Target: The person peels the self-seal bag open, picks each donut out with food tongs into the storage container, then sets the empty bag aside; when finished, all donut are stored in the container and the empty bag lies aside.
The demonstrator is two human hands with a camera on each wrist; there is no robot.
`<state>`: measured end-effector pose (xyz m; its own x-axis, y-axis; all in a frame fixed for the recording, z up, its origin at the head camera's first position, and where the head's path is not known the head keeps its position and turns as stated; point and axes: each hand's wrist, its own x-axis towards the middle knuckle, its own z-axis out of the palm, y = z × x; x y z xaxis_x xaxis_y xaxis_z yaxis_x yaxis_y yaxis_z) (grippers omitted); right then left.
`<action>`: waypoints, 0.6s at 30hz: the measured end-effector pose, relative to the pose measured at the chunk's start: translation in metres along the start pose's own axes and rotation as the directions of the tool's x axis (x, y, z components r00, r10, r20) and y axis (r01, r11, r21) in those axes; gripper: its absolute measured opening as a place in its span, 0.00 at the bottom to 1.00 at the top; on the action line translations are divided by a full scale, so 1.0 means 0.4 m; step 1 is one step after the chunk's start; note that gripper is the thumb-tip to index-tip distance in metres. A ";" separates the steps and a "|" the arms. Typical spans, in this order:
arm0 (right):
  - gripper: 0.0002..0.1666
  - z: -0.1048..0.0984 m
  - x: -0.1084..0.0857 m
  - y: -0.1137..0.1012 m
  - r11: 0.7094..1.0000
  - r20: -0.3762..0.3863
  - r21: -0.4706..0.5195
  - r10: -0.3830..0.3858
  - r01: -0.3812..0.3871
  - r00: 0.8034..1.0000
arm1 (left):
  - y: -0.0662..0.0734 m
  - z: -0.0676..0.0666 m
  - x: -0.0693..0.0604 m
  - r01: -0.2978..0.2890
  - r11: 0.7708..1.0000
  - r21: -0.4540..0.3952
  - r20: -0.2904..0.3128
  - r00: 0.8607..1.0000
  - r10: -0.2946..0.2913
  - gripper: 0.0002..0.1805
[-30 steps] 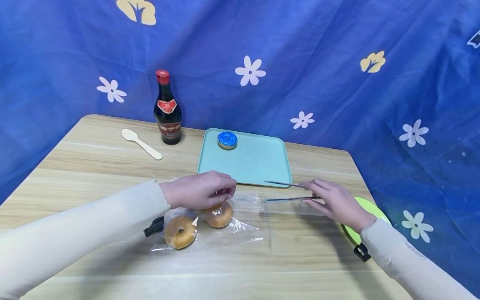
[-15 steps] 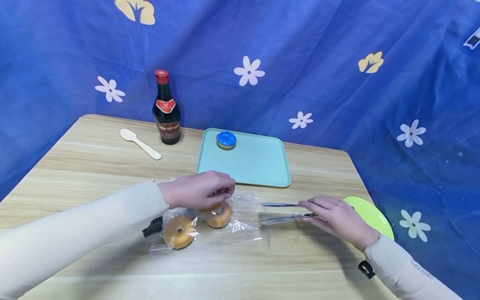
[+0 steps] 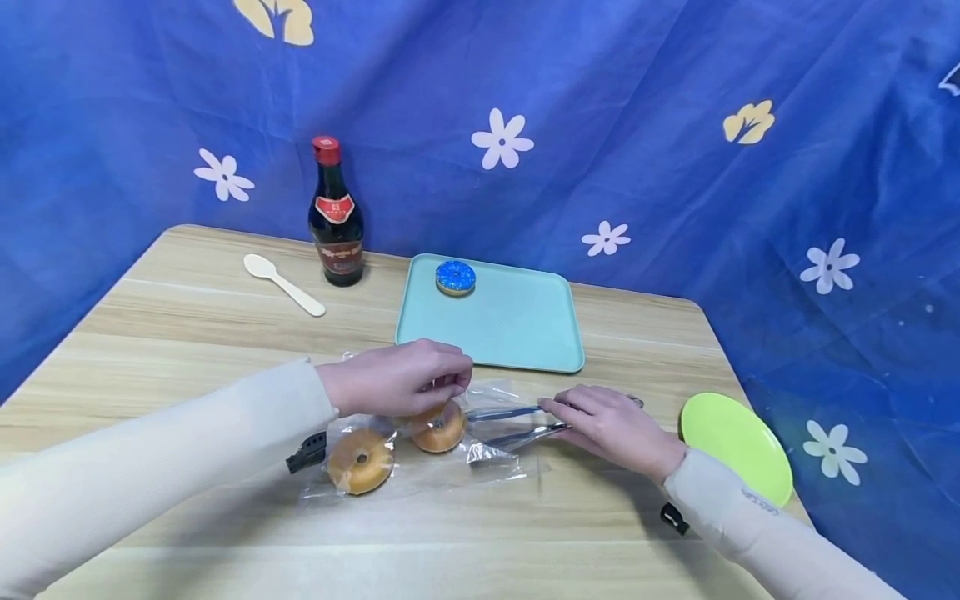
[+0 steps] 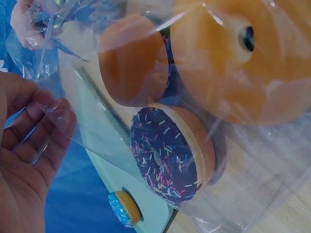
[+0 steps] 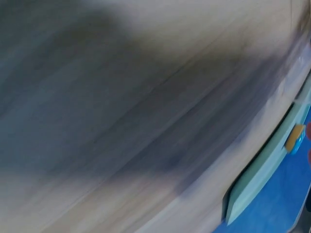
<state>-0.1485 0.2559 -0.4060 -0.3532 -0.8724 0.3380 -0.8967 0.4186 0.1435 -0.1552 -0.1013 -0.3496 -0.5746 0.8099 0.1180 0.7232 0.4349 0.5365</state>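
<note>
A clear plastic bag (image 3: pixel 487 467) lies on the table with doughnuts inside. Two plain-looking ones, a nearer doughnut (image 3: pixel 360 467) and another doughnut (image 3: pixel 442 433), show in the head view. The left wrist view adds a dark-iced doughnut (image 4: pixel 163 155) with coloured sprinkles. My left hand (image 3: pixel 401 379) pinches the bag's upper edge. With my right hand (image 3: pixel 615 429) I grip metal tongs (image 3: pixel 502 412) whose spread arms point left into the bag's right end, near a doughnut. Behind the bag, a blue-iced doughnut (image 3: pixel 455 277) sits on a pale teal tray (image 3: pixel 517 325).
A green plate (image 3: pixel 738 446) lies at the table's right edge. Back left stand a dark bottle (image 3: pixel 337 225) with a red cap and, beside it, a white spoon (image 3: pixel 288 287) lying flat. A blue patterned cloth (image 3: pixel 637 125) hangs behind the table.
My right hand first came nearer with the tongs, then moved left, so the tongs' tips went from outside the bag into its right end. The left hand stayed in place.
</note>
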 end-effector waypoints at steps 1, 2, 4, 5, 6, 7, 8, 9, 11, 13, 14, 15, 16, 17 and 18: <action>0.27 0.005 0.008 -0.003 1.000 -0.004 -0.003 -0.008 0.008 1.000 | 0.001 0.000 0.000 0.001 1.000 -0.001 0.001 1.000 -0.001 0.08; 0.28 0.009 0.015 -0.005 1.000 -0.010 -0.006 -0.016 0.016 1.000 | 0.001 0.000 0.000 0.001 1.000 -0.001 0.000 1.000 -0.001 0.08; 0.31 0.015 0.029 -0.010 1.000 -0.014 -0.013 -0.025 0.025 1.000 | 0.002 0.000 0.001 0.001 1.000 0.000 -0.003 1.000 -0.001 0.08; 0.32 0.017 0.036 -0.012 0.999 -0.015 -0.019 -0.029 0.029 0.999 | 0.002 0.000 0.001 0.000 1.000 0.001 -0.005 1.000 0.000 0.08; 0.33 0.019 0.042 -0.014 0.999 -0.016 -0.026 -0.033 0.032 0.999 | 0.003 -0.001 0.001 -0.001 1.000 0.001 -0.006 1.000 0.001 0.08; 0.33 0.022 0.047 -0.015 0.999 -0.017 -0.036 -0.037 0.036 0.999 | 0.003 -0.001 0.002 -0.002 1.000 0.003 -0.007 1.000 0.002 0.08; 0.33 0.023 0.051 -0.017 0.998 -0.017 -0.048 -0.042 0.041 0.999 | 0.004 -0.001 0.002 -0.002 1.000 0.002 -0.005 1.000 0.002 0.08; 0.32 0.025 0.055 -0.018 0.997 -0.018 -0.060 -0.048 0.047 0.999 | 0.005 0.000 0.003 -0.002 1.000 0.001 -0.003 1.000 0.002 0.08; 0.31 0.028 0.060 -0.021 0.995 -0.026 -0.083 -0.062 0.060 0.998 | 0.006 0.001 0.003 -0.002 1.000 -0.001 0.002 1.000 0.002 0.07; 0.30 0.031 0.063 -0.023 0.992 -0.030 -0.102 -0.074 0.070 0.997 | 0.007 0.001 0.004 0.001 1.000 -0.003 0.006 1.000 -0.001 0.07; 0.30 0.032 0.065 -0.024 0.991 -0.033 -0.109 -0.078 0.074 0.996 | 0.007 0.002 0.004 0.003 1.000 -0.005 0.007 1.000 -0.002 0.07; 0.30 0.033 0.067 -0.024 0.990 -0.037 -0.114 -0.082 0.078 0.996 | 0.008 0.002 0.004 0.004 1.000 -0.005 0.007 1.000 -0.004 0.07; 0.30 0.033 0.068 -0.025 0.990 -0.041 -0.120 -0.085 0.080 0.996 | 0.008 0.001 0.004 0.007 1.000 -0.007 0.008 1.000 -0.006 0.07; 0.29 0.033 0.069 -0.025 0.989 -0.044 -0.124 -0.084 0.078 0.995 | 0.008 0.001 0.003 0.008 1.000 -0.009 0.009 1.000 -0.008 0.07; 0.29 0.033 0.070 -0.026 0.989 -0.049 -0.129 -0.082 0.075 0.995 | 0.007 0.001 0.003 0.009 1.000 -0.010 0.010 1.000 -0.009 0.07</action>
<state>-0.1527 0.2238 -0.4101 -0.2650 -0.8902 0.3705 -0.8788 0.3811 0.2872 -0.1537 -0.0989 -0.3482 -0.5772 0.8099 0.1044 0.7140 0.4386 0.5457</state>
